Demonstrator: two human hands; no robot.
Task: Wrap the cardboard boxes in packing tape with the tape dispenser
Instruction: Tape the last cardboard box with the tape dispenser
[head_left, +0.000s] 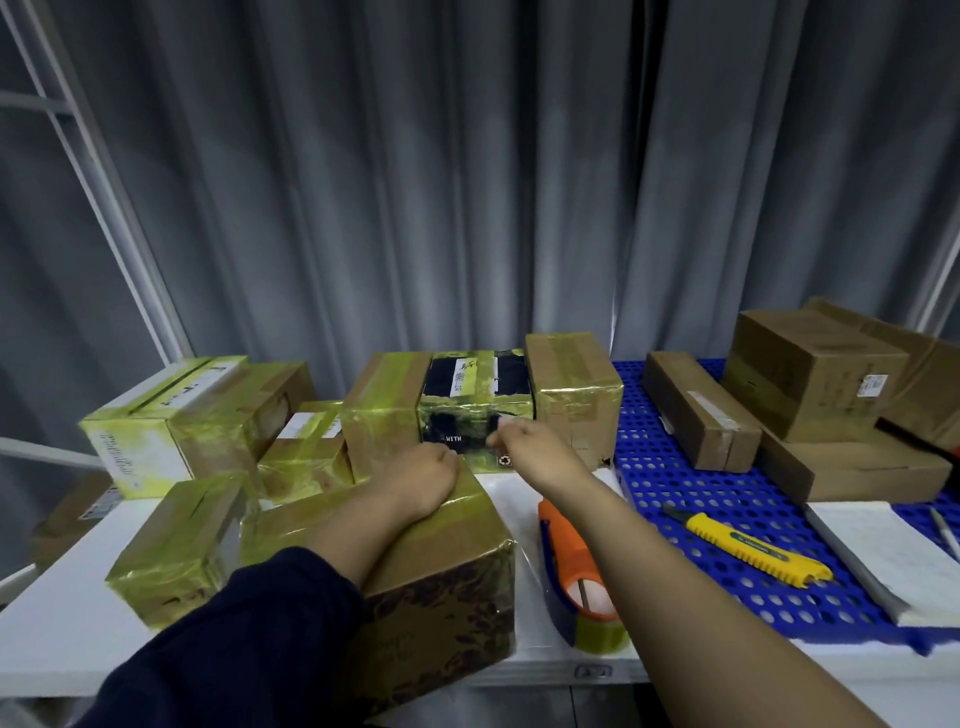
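Cardboard box (462, 545), the one nearest you, sits at the front edge of the white table (52, 639), wound in glossy yellowish tape, with a dark printed pattern on its near face. Your left hand (421, 480) lies on its top, fingers curled over the far upper edge; the dark sleeve (234, 649) on that arm crosses the near corner. Your right hand (524, 441) is stretched out to the front face of the black box (467, 384) just behind. Its fingers are bent toward that face, but whether they pinch anything or only touch cannot be made out. The black box is also taped and stands between two taped brown boxes (384, 405) (571, 395). More taped boxes (135, 431) (306, 447) (187, 540) crowd the table to the left. The tape dispenser (571, 566), orange and blue, with its roll toward you, lies on the table just right of the near box, under your right forearm and not in either hand. Further right is a blue perforated pallet (701, 499) carrying a yellow utility knife (753, 551), a white slab (883, 551) and plain brown boxes (696, 410) (810, 374) without the yellow wrap. A grey curtain (467, 182) hangs behind everything.
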